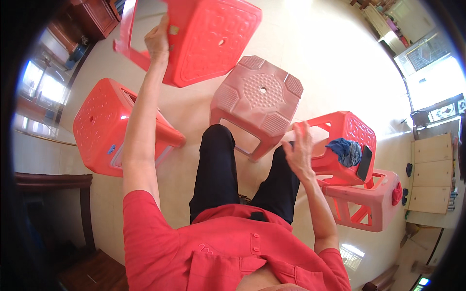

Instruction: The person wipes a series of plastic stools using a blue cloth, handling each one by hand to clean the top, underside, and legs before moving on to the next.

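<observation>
My left hand [157, 40] grips the side of a red plastic stool [214, 40] at the upper left. That stool is tilted, its patterned seat with a centre hole facing me. In front of my knees stands a faded pinkish-brown plastic stool [263, 90] with bumpy patches on its seat. My right hand [300, 152] hovers by my right knee, fingers apart and holding nothing. Just right of it is another red stool [358, 127], bearing a crumpled blue-grey cloth [346, 152] and a black smartphone [364, 163].
Left of my forearm a red stool [98, 120] leans or lies tilted. A paler red stool [386, 203] with a red cloth [397, 193] stands at the right. Dark wooden furniture [54, 180] is at lower left, a light cabinet [431, 172] at far right. The tiled floor [327, 72] is shiny.
</observation>
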`<state>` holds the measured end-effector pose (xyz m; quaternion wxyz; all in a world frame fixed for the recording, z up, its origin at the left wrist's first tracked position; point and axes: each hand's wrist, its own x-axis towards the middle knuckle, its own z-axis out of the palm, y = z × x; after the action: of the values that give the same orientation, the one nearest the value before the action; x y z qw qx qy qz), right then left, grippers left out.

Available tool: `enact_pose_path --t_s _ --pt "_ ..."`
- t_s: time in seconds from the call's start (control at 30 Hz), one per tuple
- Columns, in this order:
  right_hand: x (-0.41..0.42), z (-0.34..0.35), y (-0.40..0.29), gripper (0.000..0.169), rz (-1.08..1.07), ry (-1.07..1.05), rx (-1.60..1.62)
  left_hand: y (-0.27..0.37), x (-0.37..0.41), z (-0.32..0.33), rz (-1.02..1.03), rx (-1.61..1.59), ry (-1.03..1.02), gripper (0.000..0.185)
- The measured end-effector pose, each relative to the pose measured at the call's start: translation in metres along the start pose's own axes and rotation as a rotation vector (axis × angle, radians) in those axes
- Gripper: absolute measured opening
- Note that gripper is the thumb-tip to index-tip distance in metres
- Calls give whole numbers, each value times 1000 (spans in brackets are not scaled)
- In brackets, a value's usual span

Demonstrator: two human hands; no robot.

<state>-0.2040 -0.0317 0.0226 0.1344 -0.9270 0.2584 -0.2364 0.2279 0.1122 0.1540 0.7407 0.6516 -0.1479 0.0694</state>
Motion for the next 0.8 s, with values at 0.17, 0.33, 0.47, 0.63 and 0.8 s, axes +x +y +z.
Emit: enact_pose_path --t_s 0.17,0.33,0.47,0.63,0.8 --pt "32 61 -45 70 -234 -90 53 -54 19 -49 -332 -414 145 37" --pt "36 84 -54 78 -233 -190 -103 -96 4 -63 -483 -684 23 53" --pt "35 85 -53 84 -236 -258 -128 -116 -17 -50 -564 -804 54 56" --pt "38 85 -55 87 -237 -270 -141 -176 -33 -43 -639 -859 211 55" --pt "40 84 -57 89 -235 -290 -158 -211 -41 -62 -675 -861 142 52"
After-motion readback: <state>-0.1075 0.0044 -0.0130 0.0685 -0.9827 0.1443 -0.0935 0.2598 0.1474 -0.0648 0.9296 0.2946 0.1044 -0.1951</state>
